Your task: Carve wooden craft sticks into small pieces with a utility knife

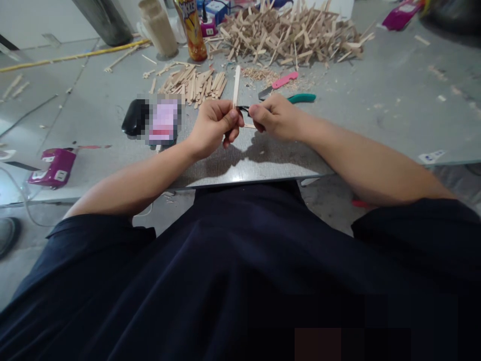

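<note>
A pale wooden craft stick point(236, 85) points up and away from me, its lower end pinched in my left hand point(218, 123). Close beside it, my right hand point(276, 116) is closed around a small black tool point(243, 108). The tool's dark tip meets the stick near my left fingertips; its handle is hidden in my fist, so its kind is unclear. Under my hands, part of another thin wooden stick point(249, 126) shows. Just beyond my right hand lie a pink-handled knife point(284, 80) and a teal-handled tool point(302, 98).
A pile of short craft sticks point(195, 84) lies ahead, left of wood shavings point(261, 75). Behind is a large heap of sticks point(285, 35). A drink bottle point(192, 32), a jar point(160, 30), a phone point(164, 120), a black case point(135, 117) and a purple device point(56, 167) stand leftward.
</note>
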Motion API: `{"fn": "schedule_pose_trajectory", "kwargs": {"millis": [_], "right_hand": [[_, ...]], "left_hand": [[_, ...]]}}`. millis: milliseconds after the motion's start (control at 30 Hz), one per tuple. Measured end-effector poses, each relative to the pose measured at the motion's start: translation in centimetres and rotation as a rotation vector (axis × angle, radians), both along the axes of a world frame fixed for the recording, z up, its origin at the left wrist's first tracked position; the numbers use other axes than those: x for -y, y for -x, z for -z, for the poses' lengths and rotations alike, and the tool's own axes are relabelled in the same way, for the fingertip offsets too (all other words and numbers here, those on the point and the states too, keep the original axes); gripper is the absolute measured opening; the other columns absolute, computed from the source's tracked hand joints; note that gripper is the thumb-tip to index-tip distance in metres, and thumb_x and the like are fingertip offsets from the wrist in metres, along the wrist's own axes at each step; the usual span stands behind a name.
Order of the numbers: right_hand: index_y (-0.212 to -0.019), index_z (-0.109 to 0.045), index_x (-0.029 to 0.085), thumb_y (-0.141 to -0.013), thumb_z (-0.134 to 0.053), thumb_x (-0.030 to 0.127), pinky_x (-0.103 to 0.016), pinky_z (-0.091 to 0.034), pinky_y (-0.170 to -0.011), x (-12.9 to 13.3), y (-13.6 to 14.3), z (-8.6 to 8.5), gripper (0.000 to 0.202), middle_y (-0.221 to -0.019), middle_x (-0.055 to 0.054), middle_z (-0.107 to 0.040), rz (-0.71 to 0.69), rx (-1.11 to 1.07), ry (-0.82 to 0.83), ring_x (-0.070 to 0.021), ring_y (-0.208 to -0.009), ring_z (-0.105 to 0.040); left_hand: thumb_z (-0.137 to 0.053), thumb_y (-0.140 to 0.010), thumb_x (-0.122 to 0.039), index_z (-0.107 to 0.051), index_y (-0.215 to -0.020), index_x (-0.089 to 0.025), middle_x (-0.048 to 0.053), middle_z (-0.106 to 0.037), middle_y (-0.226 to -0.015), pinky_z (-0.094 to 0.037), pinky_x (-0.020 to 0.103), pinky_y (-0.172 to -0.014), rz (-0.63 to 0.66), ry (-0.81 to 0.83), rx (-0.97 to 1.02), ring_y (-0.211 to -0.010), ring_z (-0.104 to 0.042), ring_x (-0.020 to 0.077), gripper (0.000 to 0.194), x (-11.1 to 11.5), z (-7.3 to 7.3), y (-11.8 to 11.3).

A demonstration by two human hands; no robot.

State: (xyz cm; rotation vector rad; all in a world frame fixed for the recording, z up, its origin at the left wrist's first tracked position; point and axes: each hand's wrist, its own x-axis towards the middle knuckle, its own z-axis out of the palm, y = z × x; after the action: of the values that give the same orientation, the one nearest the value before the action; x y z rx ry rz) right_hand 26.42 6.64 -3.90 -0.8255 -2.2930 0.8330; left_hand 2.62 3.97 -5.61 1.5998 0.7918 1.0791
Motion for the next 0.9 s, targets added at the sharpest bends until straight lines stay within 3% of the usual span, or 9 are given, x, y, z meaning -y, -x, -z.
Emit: {"fn": "schedule_pose_trajectory", "kwargs": {"millis": [100,233,367,500,633,900], "right_hand": [[-0.063,-0.059,0.028,-0.107,-0.043,0.108,-0.043,-0.036,-0.067,-0.7,-0.2,-0.1,0.092,-0.06,-0.006,-0.053,0.0,0.031,0.054,-0.0227,-0.062,-0.047],[-0.067,-0.055,0.029,-0.107,-0.049,0.105,-0.045,-0.039,-0.07,-0.8,-0.5,-0.6,0.086,-0.067,-0.006,-0.052,0.068,0.031,0.024,-0.0261,-0.069,-0.048],[-0.066,-0.039,0.03,-0.109,-0.036,0.108,-0.046,-0.03,-0.072,-0.4,-0.7,-1.1,0.089,-0.068,-0.003,-0.043,0.102,0.036,-0.094,-0.0247,-0.069,-0.04],[-0.068,-0.03,0.031,-0.108,-0.039,0.108,-0.044,-0.021,-0.073,-0.3,-0.8,-1.4,0.087,-0.067,0.001,-0.029,0.105,0.086,-0.157,-0.0221,-0.069,-0.03],[-0.068,-0.032,0.031,-0.105,-0.041,0.109,-0.046,-0.022,-0.073,-0.4,-0.8,-1.4,0.086,-0.065,0.0,-0.033,0.132,0.125,-0.166,-0.023,-0.071,-0.032],[-0.063,-0.038,0.036,-0.094,-0.056,0.111,-0.05,-0.028,-0.076,-1.0,-1.2,-1.3,0.082,-0.054,-0.003,-0.036,0.171,0.154,-0.117,-0.0285,-0.078,-0.038]], "left_hand": [[-0.074,-0.12,-0.049,-0.067,-0.082,-0.023,-0.006,-0.056,-0.056,-0.041,0.02,-0.042,-0.054,-0.046,-0.012,-0.039,-0.051,0.0084,0.046,-0.4,0.2,-0.4],[-0.068,-0.123,-0.047,-0.069,-0.089,-0.022,-0.005,-0.06,-0.058,-0.046,0.02,-0.046,-0.12,-0.05,-0.041,-0.042,-0.057,0.0091,0.043,-0.3,-0.1,-0.8],[-0.07,-0.123,-0.048,-0.069,-0.089,-0.021,-0.005,-0.061,-0.059,-0.047,0.018,-0.047,-0.164,-0.045,-0.05,-0.043,-0.057,0.0079,0.043,-0.3,-0.3,-1.0],[-0.071,-0.123,-0.043,-0.069,-0.089,-0.021,-0.006,-0.061,-0.059,-0.046,0.017,-0.047,-0.205,-0.021,-0.053,-0.042,-0.056,0.0069,0.04,-0.3,-0.4,-1.0],[-0.07,-0.123,-0.032,-0.07,-0.088,-0.02,-0.006,-0.062,-0.059,-0.045,0.016,-0.048,-0.222,0.014,-0.043,-0.043,-0.056,0.0067,0.036,0.1,-0.8,-1.1],[-0.078,-0.118,-0.03,-0.071,-0.084,-0.021,-0.006,-0.06,-0.056,-0.046,0.017,-0.047,-0.215,0.009,-0.075,-0.043,-0.056,0.0076,0.036,0.7,-1.2,-1.2]]}}
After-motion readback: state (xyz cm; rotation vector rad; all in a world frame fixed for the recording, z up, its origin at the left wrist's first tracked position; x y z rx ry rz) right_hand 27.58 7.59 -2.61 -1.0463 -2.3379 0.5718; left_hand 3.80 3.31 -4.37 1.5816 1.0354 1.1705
